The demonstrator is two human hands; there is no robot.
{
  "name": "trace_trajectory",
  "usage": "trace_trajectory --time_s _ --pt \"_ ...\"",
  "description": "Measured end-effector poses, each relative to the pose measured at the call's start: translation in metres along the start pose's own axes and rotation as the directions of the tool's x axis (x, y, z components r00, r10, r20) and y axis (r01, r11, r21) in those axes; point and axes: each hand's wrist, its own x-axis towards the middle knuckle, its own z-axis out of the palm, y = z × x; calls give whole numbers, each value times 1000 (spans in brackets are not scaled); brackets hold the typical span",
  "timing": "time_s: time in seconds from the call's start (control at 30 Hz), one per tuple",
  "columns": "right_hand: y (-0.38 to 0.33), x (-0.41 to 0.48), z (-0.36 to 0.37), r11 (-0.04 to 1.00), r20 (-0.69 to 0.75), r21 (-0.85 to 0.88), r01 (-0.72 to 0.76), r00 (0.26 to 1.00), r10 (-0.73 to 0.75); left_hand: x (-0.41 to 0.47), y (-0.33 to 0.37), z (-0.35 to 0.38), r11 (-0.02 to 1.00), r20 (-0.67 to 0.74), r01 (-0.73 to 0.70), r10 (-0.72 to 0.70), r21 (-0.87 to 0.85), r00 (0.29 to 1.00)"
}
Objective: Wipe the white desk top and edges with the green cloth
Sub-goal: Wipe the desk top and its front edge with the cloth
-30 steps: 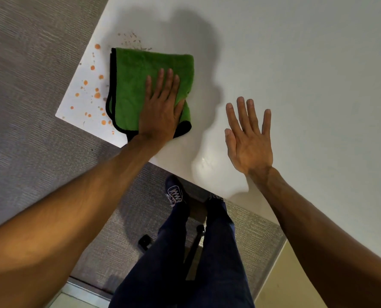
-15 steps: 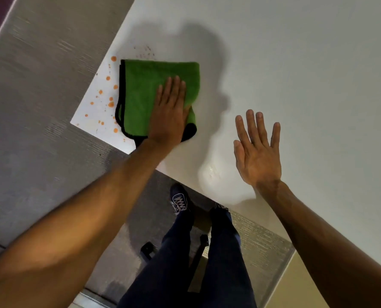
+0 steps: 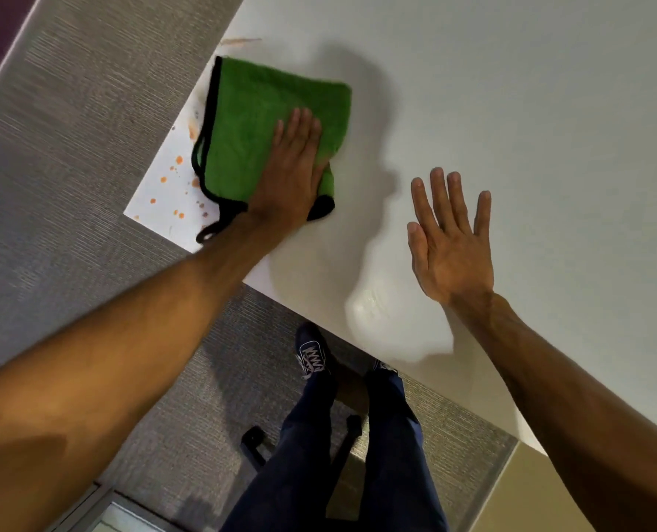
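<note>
Orange spots lie on the near left corner of the white desk. Just right of them the green cloth lies folded, and the left hand presses flat on it. Further right, the right hand is spread wide and holds nothing.

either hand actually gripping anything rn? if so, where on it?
No grip. The left hand lies flat, palm down, pressing the near right part of the folded green cloth onto the white desk. The right hand is open, holding nothing.
</note>
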Motion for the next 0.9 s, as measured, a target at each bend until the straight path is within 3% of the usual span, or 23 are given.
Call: trace_trajectory --time_s 0.13,0.27,0.5,0.73,0.9 --pt "-3 21 -3 1000 -7 2 5 1000 -5 -69 29 12 987 19 -144 146 -69 989" --pt "-4 19 -4 1000 -21 1 4 1000 -4 -81 35 20 982 -29 -185 184 -24 982" --pt "-3 18 0 1000 -38 -15 -1 999 0 3 15 5 990 2 -43 44 131 999" --pt "-1 21 3 1000 -43 -26 -12 999 11 74 4 -3 932 17 -204 209 300 978" --pt "-1 23 3 998 -45 -57 -12 999 10 148 -11 -28 980 6 4 -5 200 1000"
